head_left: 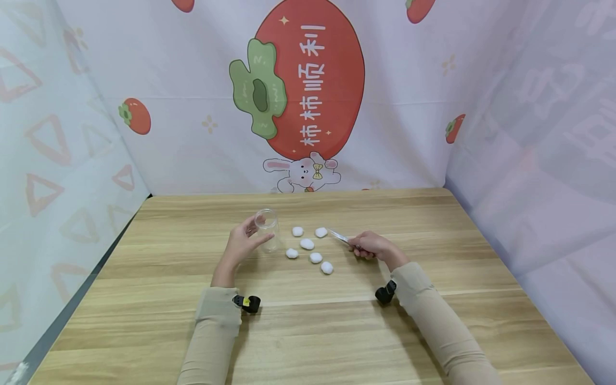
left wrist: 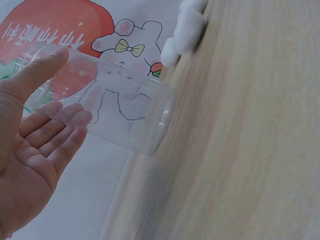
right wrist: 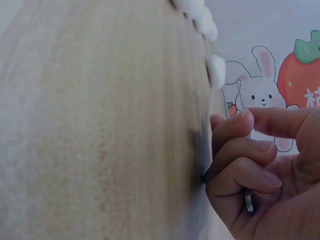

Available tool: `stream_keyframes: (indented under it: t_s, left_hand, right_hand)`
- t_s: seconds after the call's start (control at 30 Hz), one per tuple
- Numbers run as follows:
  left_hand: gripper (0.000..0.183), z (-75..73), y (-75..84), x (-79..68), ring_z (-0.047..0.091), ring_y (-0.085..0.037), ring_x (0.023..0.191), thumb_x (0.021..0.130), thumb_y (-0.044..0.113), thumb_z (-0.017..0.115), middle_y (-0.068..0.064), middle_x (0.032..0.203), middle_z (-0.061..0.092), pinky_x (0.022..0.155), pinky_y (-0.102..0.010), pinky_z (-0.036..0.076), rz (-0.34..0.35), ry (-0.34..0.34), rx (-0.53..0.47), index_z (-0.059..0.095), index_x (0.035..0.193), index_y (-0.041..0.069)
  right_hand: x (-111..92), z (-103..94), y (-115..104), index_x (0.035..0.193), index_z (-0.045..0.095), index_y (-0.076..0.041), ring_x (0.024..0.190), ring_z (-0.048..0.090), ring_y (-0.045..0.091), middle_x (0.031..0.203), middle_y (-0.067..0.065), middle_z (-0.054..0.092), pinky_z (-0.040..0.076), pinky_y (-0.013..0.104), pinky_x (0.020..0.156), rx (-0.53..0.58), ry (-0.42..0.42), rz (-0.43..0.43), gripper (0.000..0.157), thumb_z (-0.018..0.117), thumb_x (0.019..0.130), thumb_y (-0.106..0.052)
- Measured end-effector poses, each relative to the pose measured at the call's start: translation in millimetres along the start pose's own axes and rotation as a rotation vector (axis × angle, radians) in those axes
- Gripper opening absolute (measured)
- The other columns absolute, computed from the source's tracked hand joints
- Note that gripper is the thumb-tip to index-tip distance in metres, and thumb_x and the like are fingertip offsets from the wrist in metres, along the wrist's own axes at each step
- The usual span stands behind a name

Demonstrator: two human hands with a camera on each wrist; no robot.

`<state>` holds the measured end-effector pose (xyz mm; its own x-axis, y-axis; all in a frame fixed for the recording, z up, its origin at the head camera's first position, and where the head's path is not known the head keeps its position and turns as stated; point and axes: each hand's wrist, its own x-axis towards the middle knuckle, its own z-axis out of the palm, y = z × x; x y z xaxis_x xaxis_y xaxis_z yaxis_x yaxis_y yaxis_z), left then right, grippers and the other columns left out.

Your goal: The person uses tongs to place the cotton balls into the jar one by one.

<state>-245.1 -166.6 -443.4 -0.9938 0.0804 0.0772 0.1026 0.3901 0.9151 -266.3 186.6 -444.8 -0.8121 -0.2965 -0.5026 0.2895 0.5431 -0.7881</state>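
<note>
My left hand (head_left: 240, 243) grips a clear empty jar (head_left: 271, 245), thumb on one side and fingers on the other. The jar is upright, its base at the tabletop, and its mouth has no lid. In the left wrist view the thumb and fingers lie against the jar wall (left wrist: 125, 107) near its mouth. Metal tweezers (head_left: 339, 236) are pinched in my right hand (head_left: 372, 245), with their two tips parted and pointing left. Just beyond the tips lies one white cotton ball (head_left: 321, 232). Several more cotton balls (head_left: 307, 244) are scattered between the hands.
The wooden table (head_left: 313, 331) has white printed cloth (head_left: 192, 144) hanging behind it and at both sides. Black straps with small devices sit at both wrists, over beige sleeves (head_left: 212, 331).
</note>
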Motion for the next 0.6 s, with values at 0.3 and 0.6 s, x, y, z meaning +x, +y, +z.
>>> stream_keyframes:
  t_s: [0.3, 0.6]
  left_hand:
    - [0.07, -0.7, -0.2, 0.5, 0.05, -0.037, 0.133, 0.082, 0.023, 0.078, -0.024, 0.139, 0.054, 0.118, -0.044, 0.04, 0.014, -0.008, -0.001, 0.045, 0.139, -0.001]
    - [0.072, -0.9, 0.1, 0.1, 0.049, -0.037, 0.134, 0.082, 0.023, 0.077, -0.022, 0.14, 0.054, 0.118, -0.044, 0.04, 0.006, -0.006, 0.0, 0.044, 0.141, 0.0]
  right_hand:
    - [3.0, 1.1, 0.4, 0.078, 0.057, -0.009, 0.046, 0.035, 0.003, 0.055, -0.008, 0.047, 0.026, 0.015, 0.043, -0.041, -0.002, -0.003, 0.028, 0.047, 0.1, -0.023]
    - [9.3, 2.1, -3.7, 0.076, 0.058, -0.009, 0.044, 0.035, 0.003, 0.053, -0.009, 0.048, 0.027, 0.015, 0.042, -0.091, 0.001, 0.004, 0.029, 0.047, 0.099, -0.022]
